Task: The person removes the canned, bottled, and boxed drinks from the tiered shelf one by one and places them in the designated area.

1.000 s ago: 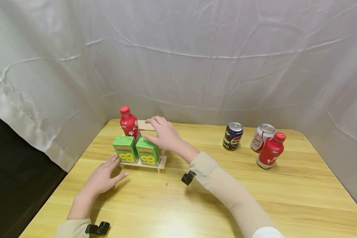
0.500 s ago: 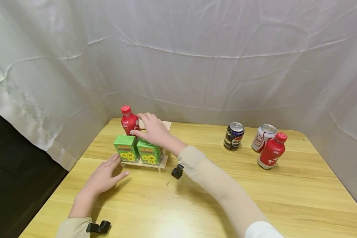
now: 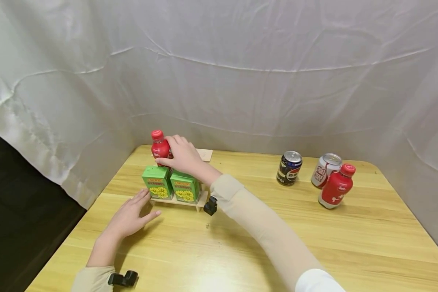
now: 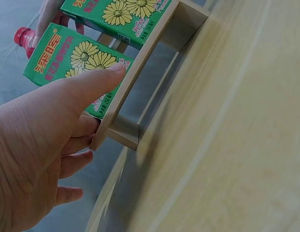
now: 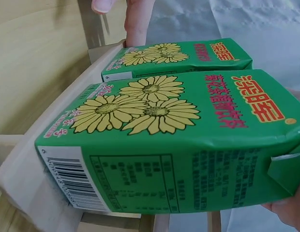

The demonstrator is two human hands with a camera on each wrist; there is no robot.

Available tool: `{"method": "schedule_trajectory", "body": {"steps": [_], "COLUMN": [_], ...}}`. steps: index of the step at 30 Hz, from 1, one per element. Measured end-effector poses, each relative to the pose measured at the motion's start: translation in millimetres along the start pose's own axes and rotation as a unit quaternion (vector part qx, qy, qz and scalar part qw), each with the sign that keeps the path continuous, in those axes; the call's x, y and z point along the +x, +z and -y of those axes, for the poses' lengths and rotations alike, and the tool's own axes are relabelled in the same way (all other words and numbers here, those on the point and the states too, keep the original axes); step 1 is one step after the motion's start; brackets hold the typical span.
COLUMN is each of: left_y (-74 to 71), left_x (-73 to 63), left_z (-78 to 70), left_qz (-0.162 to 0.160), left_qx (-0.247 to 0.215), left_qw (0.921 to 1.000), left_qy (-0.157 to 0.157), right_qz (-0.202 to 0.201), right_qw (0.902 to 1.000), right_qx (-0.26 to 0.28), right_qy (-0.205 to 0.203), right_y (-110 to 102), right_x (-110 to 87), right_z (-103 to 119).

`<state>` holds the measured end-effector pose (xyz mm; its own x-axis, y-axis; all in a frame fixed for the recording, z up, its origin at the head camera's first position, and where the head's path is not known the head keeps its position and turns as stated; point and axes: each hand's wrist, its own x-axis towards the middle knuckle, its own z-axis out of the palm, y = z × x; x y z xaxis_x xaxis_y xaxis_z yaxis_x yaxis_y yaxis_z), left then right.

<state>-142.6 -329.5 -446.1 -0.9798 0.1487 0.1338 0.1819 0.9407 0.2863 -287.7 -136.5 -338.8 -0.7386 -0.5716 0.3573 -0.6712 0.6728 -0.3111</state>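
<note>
A small two-tier wooden rack [image 3: 203, 198] stands at the left of the table. Two green drink cartons with yellow flowers, a left carton [image 3: 157, 185] and a right carton [image 3: 185, 190], stand side by side on its lower tier. Behind them a red-capped red bottle [image 3: 161, 149] stands upright. My right hand [image 3: 184, 158] reaches over the cartons and grips this bottle, thumb in front, fingers on its right side. My left hand [image 3: 129, 217] touches the rack's left end with extended fingers; in the left wrist view its thumb [image 4: 104, 79] overlaps the nearer carton.
On the right of the wooden table [image 3: 270, 251] stand a dark Pepsi can [image 3: 289, 168], a white-and-red can [image 3: 325, 170] and a second red bottle [image 3: 337, 186] in front of it. Grey cloth [image 3: 241, 89] hangs behind the table.
My right hand has moved left, from above the right carton to the red bottle on the rack, and has closed round it. My left hand has stayed at the rack's end.
</note>
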Motion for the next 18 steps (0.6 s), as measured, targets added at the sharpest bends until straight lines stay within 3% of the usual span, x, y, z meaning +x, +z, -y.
{"method": "schedule_trajectory", "body": {"steps": [10, 18], "left_y": [-2.0, -0.5], "left_x": [0.6, -0.4], "left_z": [-1.4, -1.1], "left_qz": [0.002, 0.003], "left_qx": [0.001, 0.000], "left_qw": [1.0000, 1.0000], "left_qy": [0.000, 0.000], "right_qz": [-0.005, -0.019], "right_qw": [0.9992, 0.9992], "right_qx": [-0.037, -0.033], "right_qy": [-0.010, -0.015], "right_y": [-1.9, -3.4], "right_x": [3.5, -3.7], "right_z": [1.2, 0.8]}}
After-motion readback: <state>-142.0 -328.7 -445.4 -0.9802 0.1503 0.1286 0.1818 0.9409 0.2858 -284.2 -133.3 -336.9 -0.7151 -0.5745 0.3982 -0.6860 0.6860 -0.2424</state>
